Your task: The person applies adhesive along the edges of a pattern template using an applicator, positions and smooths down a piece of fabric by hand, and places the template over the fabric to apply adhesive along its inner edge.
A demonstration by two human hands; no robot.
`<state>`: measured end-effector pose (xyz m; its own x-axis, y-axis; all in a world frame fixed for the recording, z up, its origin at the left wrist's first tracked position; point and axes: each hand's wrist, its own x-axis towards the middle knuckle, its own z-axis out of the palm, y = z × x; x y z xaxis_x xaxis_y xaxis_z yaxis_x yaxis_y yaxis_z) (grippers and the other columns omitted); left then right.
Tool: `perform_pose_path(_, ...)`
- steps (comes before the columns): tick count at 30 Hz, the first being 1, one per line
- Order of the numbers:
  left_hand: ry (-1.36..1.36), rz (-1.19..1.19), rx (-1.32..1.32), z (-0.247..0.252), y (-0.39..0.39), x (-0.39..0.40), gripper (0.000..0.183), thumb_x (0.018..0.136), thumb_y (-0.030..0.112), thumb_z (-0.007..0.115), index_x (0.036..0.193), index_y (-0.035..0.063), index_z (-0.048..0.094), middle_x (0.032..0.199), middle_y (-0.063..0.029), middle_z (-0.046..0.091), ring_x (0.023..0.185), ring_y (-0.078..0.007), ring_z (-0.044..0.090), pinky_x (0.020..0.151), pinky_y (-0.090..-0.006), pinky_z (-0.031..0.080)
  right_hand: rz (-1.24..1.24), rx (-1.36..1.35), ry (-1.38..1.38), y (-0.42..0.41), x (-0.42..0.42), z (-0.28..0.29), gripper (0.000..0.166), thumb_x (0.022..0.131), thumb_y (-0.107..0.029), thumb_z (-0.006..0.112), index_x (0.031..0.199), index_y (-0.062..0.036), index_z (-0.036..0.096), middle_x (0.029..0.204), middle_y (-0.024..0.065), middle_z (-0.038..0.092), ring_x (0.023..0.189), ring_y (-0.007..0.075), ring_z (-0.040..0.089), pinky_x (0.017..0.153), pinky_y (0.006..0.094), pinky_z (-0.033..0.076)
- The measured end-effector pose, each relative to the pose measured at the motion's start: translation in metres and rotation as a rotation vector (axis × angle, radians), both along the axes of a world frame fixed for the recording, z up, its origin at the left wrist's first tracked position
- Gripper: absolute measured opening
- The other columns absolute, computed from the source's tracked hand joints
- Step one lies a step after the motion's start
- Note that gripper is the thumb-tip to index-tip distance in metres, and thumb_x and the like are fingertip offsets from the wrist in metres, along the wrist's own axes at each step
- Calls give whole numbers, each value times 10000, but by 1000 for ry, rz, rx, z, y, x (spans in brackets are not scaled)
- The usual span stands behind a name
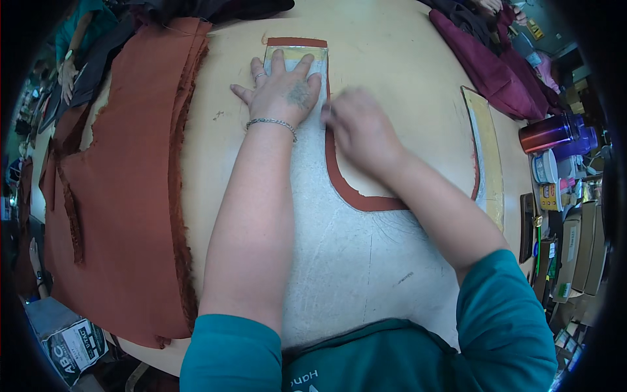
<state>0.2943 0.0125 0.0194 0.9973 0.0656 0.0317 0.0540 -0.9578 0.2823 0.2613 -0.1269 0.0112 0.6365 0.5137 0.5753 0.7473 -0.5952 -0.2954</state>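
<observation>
A large pale garment pattern template (pixel 333 255) lies flat before me, over rust-red fabric (pixel 362 202) that shows as a strip along the template's curved neckline and at its top end. My left hand (pixel 281 90) presses on the template's narrow upper part with the fingers spread. Beside that part's right edge, my right hand (pixel 360 130) is blurred and its fingers are curled around something small and dark at the fingertips, too unclear to name. A stack of rust-red cut fabric (pixel 127 181) with frayed edges lies to the left.
Maroon fabric (pixel 490 68) is heaped at the upper right. A metallic tumbler (pixel 548 133), plastic tubs (pixel 544 166) and cardboard boxes (pixel 570 250) stand along the right edge. Dark fabric (pixel 230 7) lies at the far edge. Another person's hand (pixel 67 78) is at the upper left.
</observation>
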Motion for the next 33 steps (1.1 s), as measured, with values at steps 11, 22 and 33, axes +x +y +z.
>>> perform_pose_path(11, -7, 13, 37, 3, -8, 1, 461, 853, 464, 348, 1302, 361, 345, 1425, -26, 199, 1314, -313, 135, 974, -651, 102, -311, 290, 421, -21, 78, 0, 257, 848, -234, 515, 857, 14, 581, 745, 192, 600, 721, 334, 580, 683, 371, 456)
perform_pose_path(22, -22, 30, 41, -3, -4, 3, 462, 852, 462, 348, 1302, 361, 341, 1428, -21, 188, 1313, -307, 140, 971, -654, 109, -334, 194, 220, 8, 92, -6, 168, 801, -176, 534, 831, -24, 600, 786, 168, 607, 774, 334, 567, 723, 395, 448)
perform_pose_path(33, 11, 6, 24, 2, -5, 2, 457, 868, 442, 341, 1313, 334, 335, 1425, -55, 182, 1311, -335, 121, 976, -651, 85, 290, -62, 259, -35, -78, 21, 81, 686, -63, 584, 751, -28, 551, 760, 104, 543, 712, 276, 488, 671, 347, 433)
